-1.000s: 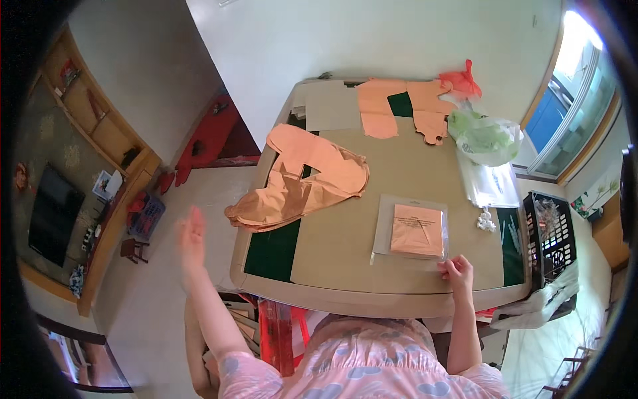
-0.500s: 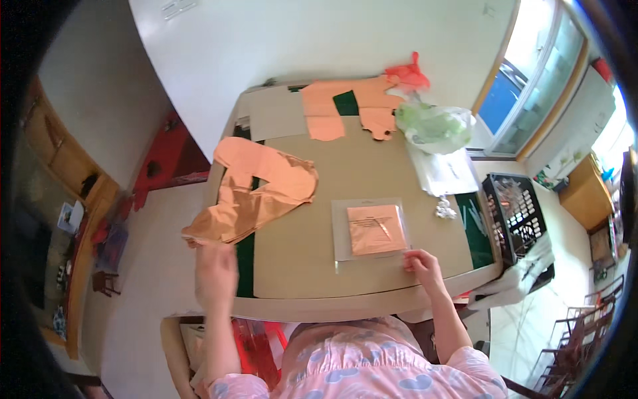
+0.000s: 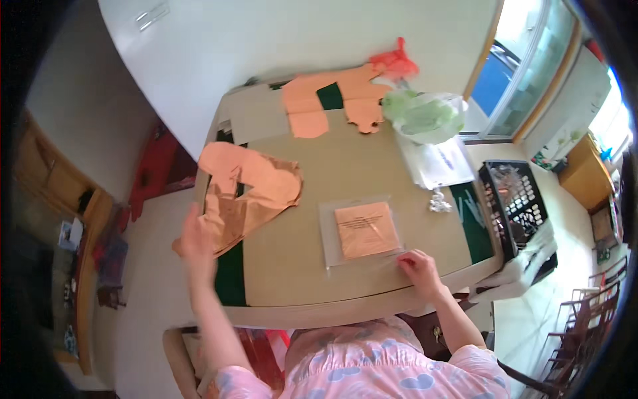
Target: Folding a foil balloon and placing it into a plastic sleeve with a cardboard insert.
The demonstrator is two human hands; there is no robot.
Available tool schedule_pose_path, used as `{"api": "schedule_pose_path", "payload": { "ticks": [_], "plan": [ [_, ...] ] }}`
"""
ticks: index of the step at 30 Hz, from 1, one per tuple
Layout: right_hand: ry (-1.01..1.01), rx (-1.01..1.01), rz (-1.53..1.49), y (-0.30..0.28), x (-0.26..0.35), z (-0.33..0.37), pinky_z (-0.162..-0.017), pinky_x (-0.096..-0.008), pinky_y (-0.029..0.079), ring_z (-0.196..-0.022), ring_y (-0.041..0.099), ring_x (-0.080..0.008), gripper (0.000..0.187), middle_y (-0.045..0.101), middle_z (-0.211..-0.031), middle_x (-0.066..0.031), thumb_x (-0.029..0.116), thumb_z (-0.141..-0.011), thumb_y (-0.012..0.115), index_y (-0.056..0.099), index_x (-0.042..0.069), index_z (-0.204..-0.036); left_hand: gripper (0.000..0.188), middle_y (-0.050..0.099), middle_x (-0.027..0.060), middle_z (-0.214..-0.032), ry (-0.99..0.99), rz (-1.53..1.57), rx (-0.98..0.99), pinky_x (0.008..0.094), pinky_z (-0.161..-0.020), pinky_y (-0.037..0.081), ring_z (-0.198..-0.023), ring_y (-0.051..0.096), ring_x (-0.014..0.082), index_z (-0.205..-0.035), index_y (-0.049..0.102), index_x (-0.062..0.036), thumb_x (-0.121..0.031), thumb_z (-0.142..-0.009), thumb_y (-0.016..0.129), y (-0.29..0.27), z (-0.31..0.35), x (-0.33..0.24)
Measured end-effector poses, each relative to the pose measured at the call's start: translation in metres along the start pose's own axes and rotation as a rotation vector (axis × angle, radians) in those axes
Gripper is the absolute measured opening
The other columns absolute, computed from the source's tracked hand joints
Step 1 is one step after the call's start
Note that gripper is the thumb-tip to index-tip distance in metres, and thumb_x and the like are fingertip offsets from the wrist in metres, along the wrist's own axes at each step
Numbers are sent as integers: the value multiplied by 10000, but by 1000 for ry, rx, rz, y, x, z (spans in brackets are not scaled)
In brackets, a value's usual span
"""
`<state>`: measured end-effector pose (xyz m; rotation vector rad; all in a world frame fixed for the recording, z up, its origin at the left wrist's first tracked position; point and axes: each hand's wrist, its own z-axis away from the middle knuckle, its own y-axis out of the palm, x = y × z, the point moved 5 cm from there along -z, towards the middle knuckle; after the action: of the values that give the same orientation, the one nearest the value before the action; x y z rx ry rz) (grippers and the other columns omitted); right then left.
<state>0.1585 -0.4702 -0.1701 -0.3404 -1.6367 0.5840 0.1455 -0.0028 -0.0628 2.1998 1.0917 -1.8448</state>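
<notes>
A flat, crinkled rose-gold foil piece with a hole in its middle [image 3: 266, 178], like an uninflated foil balloon, lies at the table's left side. My left hand [image 3: 197, 239] is over its near left end, slightly blurred, fingers stretched out. In front of me lies a clear plastic bag [image 3: 328, 247] with a folded square of the same rose-gold foil [image 3: 365, 231] inside. My right hand [image 3: 419, 267] pinches at the bag's near right corner, fingers closed together. Another flat rose-gold foil piece [image 3: 307, 113] is spread along the far edge.
A brown board [image 3: 299, 282] covers most of the green-topped table. At the far right are a green-and-white plastic bag [image 3: 428, 118], white plastic sheets [image 3: 440, 166] and a red bag [image 3: 397, 63]. A black crate [image 3: 515, 199] stands right of the table, beside a small white clump [image 3: 439, 201].
My left hand has moved farther up over the near end of the left foil piece. My right hand stays at the bag's corner. The whole view has shifted slightly.
</notes>
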Motion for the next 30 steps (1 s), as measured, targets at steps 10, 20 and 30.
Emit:
{"api": "schedule_pose_path", "payload": {
  "ticks": [10, 20, 30],
  "plan": [
    [-82, -35, 76, 9, -5, -6, -629, -259, 500, -699, 611, -156, 62, 610, -798, -82, -2, -831, 652, 642, 2, -891, 330, 601, 110, -1091, -41, 199, -134, 366, -925, 409, -1016, 553, 221, -1125, 577, -14, -267, -914, 564, -283, -6, 305],
    [-127, -82, 92, 12, 2, 3, -599, -260, 474, -663, 580, -147, 50, 565, -768, -68, -23, -824, 644, 646, 12, -860, 104, 649, 102, -699, -373, -344, -382, 303, -528, 503, -596, 627, 175, -817, 665, 4, -34, -722, 687, -271, 25, 330],
    [-131, -72, 93, 18, 2, 1, -616, -323, 484, -682, 577, -241, 77, 552, -764, -102, -20, -792, 651, 655, 34, -846, 218, 675, 48, -759, -445, -1103, 141, 307, -612, 522, -738, 644, 140, -918, 726, -42, -236, -855, 651, -250, 20, 300]
  ]
}}
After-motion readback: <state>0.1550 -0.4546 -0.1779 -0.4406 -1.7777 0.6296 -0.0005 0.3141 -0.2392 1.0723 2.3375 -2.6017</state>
